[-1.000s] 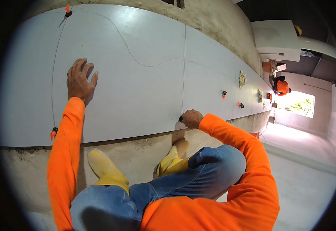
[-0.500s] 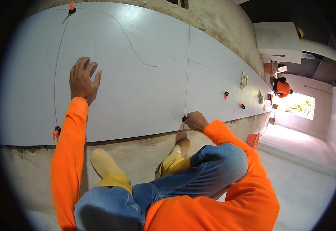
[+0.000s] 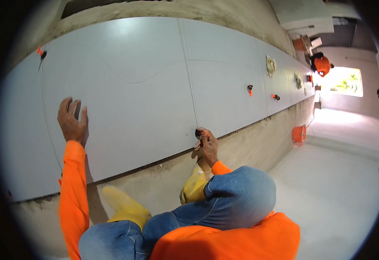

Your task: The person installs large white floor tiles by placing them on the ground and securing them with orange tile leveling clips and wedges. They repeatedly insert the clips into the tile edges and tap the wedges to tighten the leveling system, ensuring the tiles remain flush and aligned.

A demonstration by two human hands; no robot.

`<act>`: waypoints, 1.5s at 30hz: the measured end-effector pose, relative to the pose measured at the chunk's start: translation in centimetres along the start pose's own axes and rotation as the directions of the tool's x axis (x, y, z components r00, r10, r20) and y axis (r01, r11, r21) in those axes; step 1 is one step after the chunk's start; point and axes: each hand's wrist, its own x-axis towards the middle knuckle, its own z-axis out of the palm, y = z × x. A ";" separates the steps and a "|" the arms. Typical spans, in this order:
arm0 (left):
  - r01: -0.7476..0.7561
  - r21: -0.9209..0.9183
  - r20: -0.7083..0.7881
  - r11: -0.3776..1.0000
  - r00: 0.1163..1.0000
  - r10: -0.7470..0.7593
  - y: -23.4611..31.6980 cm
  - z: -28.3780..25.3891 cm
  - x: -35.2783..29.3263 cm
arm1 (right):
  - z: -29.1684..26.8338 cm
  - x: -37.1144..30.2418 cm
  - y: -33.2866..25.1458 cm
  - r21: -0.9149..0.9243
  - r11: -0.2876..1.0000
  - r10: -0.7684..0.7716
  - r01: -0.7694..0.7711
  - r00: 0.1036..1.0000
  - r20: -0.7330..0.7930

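My right hand (image 3: 208, 145) is closed, its fingers pinching the orange handle of a black-based tile leveler (image 3: 199, 133). This leveler sits in the joint between two large grey tiles (image 3: 124, 104), at their near edge. To the left, my left hand (image 3: 73, 121) rests on or just over the tile surface, fingers spread and holding nothing. Another orange and black tile leveler (image 3: 42, 53) stands at the far end of the left joint. At the near end of that joint, an orange bit shows beside my left sleeve, mostly hidden.
Two more levelers (image 3: 250, 90) (image 3: 275, 97) and a crumpled pale cloth or bag (image 3: 271, 66) lie farther right on the tiles. An orange bucket (image 3: 299, 134) stands on the pale floor. A person in orange (image 3: 322, 66) is at the far end. Below the tile edge are my yellow boots (image 3: 124, 203).
My right hand has turned at the leveler, and the orange handle now shows between its fingers. The view has tilted and shifted; my left hand remains spread at the tile.
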 end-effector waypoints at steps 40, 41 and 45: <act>-0.084 0.035 -0.043 0.996 0.995 0.086 2.3 0.5 -0.2 | -1.0 0.5 -1.3 0.092 0.995 -0.051 0.040 0.991 0.122; -0.092 0.027 -0.048 0.995 0.995 0.093 2.3 0.5 -0.2 | -0.5 1.0 -0.7 0.079 0.980 -0.187 0.181 0.980 0.071; -0.098 0.041 -0.050 0.994 0.994 0.100 2.3 0.3 0.0 | -0.3 1.3 0.6 0.035 0.963 -0.269 0.267 0.961 0.063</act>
